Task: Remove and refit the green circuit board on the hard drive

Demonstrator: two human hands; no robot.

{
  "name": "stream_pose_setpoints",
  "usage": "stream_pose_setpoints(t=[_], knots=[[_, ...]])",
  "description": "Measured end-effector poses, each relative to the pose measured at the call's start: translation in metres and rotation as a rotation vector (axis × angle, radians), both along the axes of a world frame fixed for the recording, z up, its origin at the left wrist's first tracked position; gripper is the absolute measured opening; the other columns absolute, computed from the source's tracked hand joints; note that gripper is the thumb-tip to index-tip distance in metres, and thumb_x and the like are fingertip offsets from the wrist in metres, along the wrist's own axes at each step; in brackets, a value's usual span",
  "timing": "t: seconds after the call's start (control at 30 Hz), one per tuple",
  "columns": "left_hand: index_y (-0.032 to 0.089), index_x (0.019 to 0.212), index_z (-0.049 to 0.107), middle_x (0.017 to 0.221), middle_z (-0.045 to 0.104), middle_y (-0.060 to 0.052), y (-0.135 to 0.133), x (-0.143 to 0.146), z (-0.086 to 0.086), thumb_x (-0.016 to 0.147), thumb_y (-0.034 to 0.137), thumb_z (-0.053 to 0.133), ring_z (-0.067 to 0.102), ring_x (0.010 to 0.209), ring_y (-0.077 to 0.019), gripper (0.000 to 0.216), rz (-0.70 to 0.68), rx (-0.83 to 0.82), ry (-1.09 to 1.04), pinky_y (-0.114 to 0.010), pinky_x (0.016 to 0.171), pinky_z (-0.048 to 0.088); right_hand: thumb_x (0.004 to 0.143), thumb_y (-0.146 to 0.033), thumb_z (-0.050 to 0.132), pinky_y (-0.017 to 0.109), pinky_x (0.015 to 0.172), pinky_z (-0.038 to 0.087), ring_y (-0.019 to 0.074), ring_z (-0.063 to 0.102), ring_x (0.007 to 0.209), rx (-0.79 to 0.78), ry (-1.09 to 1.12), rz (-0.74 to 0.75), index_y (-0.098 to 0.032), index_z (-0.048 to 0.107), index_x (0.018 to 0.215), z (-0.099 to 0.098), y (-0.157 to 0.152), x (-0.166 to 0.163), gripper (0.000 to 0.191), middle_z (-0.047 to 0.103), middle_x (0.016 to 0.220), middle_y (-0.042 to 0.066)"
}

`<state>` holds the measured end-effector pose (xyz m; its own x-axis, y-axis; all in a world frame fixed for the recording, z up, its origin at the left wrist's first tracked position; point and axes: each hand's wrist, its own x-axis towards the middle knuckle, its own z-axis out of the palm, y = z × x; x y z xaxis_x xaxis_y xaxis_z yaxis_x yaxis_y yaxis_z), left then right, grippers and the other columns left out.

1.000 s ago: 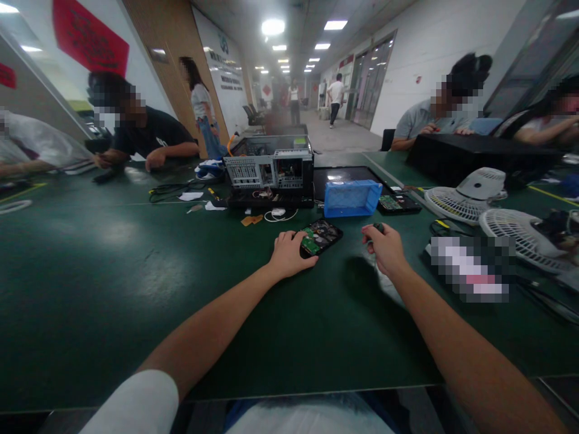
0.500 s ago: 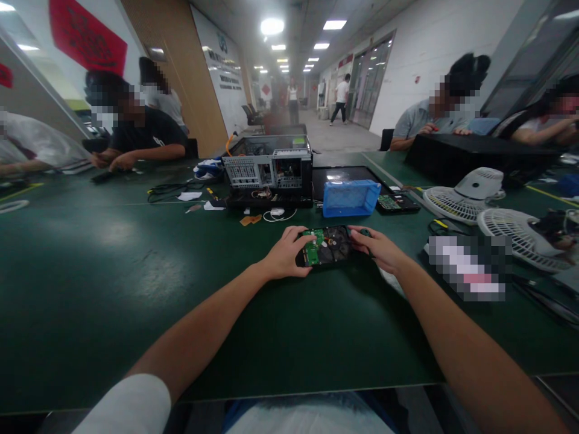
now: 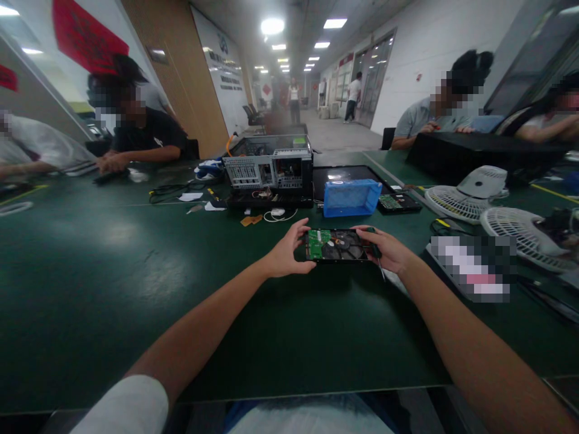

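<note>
My right hand grips the right end of a hard drive, whose green circuit board faces up within a black frame. A screwdriver with a dark handle and thin metal shaft is tucked in the same hand, its tip pointing down. Around the drive's left end, my left hand is open, thumb and fingers spread near its corners. Whether those fingertips touch the edge I cannot tell. The drive is held just above the green table.
Beyond my hands stand an opened computer case and a blue plastic bin. Another circuit-board device lies right of the bin. White fan parts are on the right. Co-workers sit across the table on both sides.
The hard drive has shifted slightly right with my right hand. My left thumb has come off its top and the left fingers have spread. The screwdriver's shaft now shows below my right hand.
</note>
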<state>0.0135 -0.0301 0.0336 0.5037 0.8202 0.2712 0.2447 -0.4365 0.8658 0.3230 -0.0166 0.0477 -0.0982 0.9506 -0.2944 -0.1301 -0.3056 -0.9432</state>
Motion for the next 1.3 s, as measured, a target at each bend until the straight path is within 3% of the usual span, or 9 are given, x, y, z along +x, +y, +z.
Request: stream_pose_setpoints(t=[0.17, 0.33, 0.43, 0.53, 0.73, 0.93, 1.1, 1.2, 1.3], knots=[[0.033, 0.16, 0.011, 0.162, 0.031, -0.012, 0.005, 0.0, 0.006, 0.072, 0.029, 0.078, 0.038, 0.146, -0.0323, 0.11, 0.029, -0.055, -0.095, -0.049, 0.114, 0.043, 0.08, -0.031, 0.075, 0.027, 0.056, 0.057, 0.0183, 0.071, 0.077, 0.054, 0.049, -0.063, -0.027, 0.069, 0.107, 0.001, -0.001, -0.013, 0.028, 0.076, 0.098, 0.003], [0.03, 0.159, 0.016, 0.161, 0.034, -0.011, -0.004, 0.01, 0.011, 0.079, 0.054, 0.074, 0.041, 0.144, -0.0309, 0.102, 0.019, -0.189, -0.351, -0.05, 0.116, 0.042, 0.078, -0.032, 0.075, 0.027, 0.055, 0.055, 0.0164, 0.068, 0.068, 0.157, 0.079, -0.187, -0.028, 0.067, 0.099, 0.001, -0.001, -0.023, 0.022, 0.073, 0.082, 0.0], [0.024, 0.154, 0.033, 0.155, 0.045, -0.011, -0.016, 0.03, 0.011, 0.088, 0.076, 0.051, 0.044, 0.143, -0.0294, 0.086, 0.018, -0.33, -0.5, -0.048, 0.117, 0.04, 0.077, -0.032, 0.076, 0.026, 0.052, 0.054, 0.0157, 0.066, 0.064, 0.138, 0.13, -0.229, -0.027, 0.067, 0.099, 0.005, -0.004, -0.029, 0.024, 0.071, 0.079, -0.001], [0.025, 0.143, 0.049, 0.151, 0.051, -0.009, -0.023, 0.054, 0.014, 0.09, 0.086, 0.025, 0.047, 0.141, -0.0279, 0.085, 0.034, -0.504, -0.663, -0.046, 0.114, 0.043, 0.08, -0.031, 0.072, 0.026, 0.052, 0.055, 0.0167, 0.068, 0.066, 0.161, 0.129, -0.259, -0.027, 0.065, 0.102, 0.009, -0.007, -0.036, 0.023, 0.072, 0.083, 0.001], [0.019, 0.124, 0.064, 0.134, 0.064, -0.013, -0.002, 0.097, 0.024, 0.086, 0.088, 0.027, 0.053, 0.134, -0.0334, 0.087, -0.048, -0.674, -1.191, -0.049, 0.108, 0.047, 0.079, -0.02, 0.073, 0.028, 0.062, 0.063, 0.0154, 0.071, 0.075, 0.166, 0.349, -0.358, -0.028, 0.063, 0.096, 0.011, -0.014, -0.053, 0.021, 0.073, 0.086, -0.002], [0.018, 0.131, 0.06, 0.131, 0.064, -0.015, 0.023, 0.116, 0.015, 0.087, 0.086, 0.029, 0.059, 0.126, -0.0342, 0.087, 0.038, -0.719, -1.36, -0.053, 0.103, 0.05, 0.087, -0.026, 0.072, 0.034, 0.076, 0.067, 0.0168, 0.074, 0.079, 0.177, 0.379, -0.286, -0.025, 0.059, 0.091, 0.007, -0.02, -0.068, 0.013, 0.076, 0.088, 0.0], [0.01, 0.134, 0.057, 0.128, 0.064, -0.024, 0.027, 0.081, 0.008, 0.092, 0.077, 0.029, 0.059, 0.125, -0.0399, 0.084, -0.034, -0.878, -1.377, -0.059, 0.102, 0.049, 0.092, -0.033, 0.069, 0.029, 0.077, 0.066, 0.0186, 0.076, 0.081, 0.168, 0.27, -0.184, -0.02, 0.064, 0.097, 0.001, -0.018, -0.06, 0.015, 0.077, 0.087, 0.007], [0.007, 0.141, 0.049, 0.132, 0.061, -0.027, 0.021, 0.032, 0.006, 0.092, 0.074, 0.035, 0.058, 0.127, -0.0407, 0.085, -0.053, -0.913, -1.34, -0.06, 0.102, 0.049, 0.094, -0.032, 0.067, 0.026, 0.077, 0.066, 0.0185, 0.076, 0.083, 0.137, 0.242, -0.209, -0.02, 0.065, 0.098, -0.004, -0.012, -0.047, 0.013, 0.076, 0.086, 0.008], [0.009, 0.146, 0.044, 0.135, 0.059, -0.026, 0.014, -0.034, 0.005, 0.093, 0.069, 0.041, 0.059, 0.127, -0.0403, 0.08, 0.056, -0.916, -1.236, -0.06, 0.101, 0.05, 0.094, -0.031, 0.067, 0.025, 0.076, 0.065, 0.0174, 0.076, 0.083, 0.114, 0.229, -0.235, -0.02, 0.065, 0.096, -0.008, -0.005, -0.035, 0.012, 0.075, 0.086, 0.008]])
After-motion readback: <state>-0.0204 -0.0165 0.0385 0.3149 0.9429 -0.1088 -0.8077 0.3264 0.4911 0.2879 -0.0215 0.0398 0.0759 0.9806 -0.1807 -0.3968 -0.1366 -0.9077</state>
